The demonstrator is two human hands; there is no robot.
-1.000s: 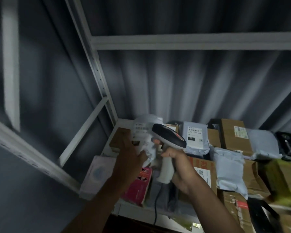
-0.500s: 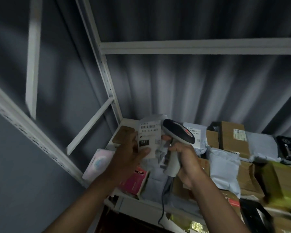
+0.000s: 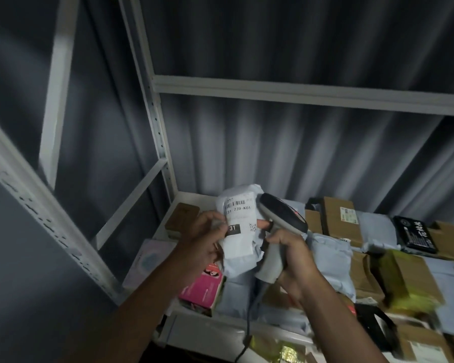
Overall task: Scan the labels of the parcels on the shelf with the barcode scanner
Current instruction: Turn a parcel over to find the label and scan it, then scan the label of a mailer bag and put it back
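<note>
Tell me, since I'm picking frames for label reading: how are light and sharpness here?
Head view: dim overall; the label on the held parcel is lit and mostly legible; boxes at the right edge smear with motion blur; wide-angle lens bends the shelf frame.

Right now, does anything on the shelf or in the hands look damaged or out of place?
The white parcel held in the left hand is crumpled. Otherwise nothing stands out.
</note>
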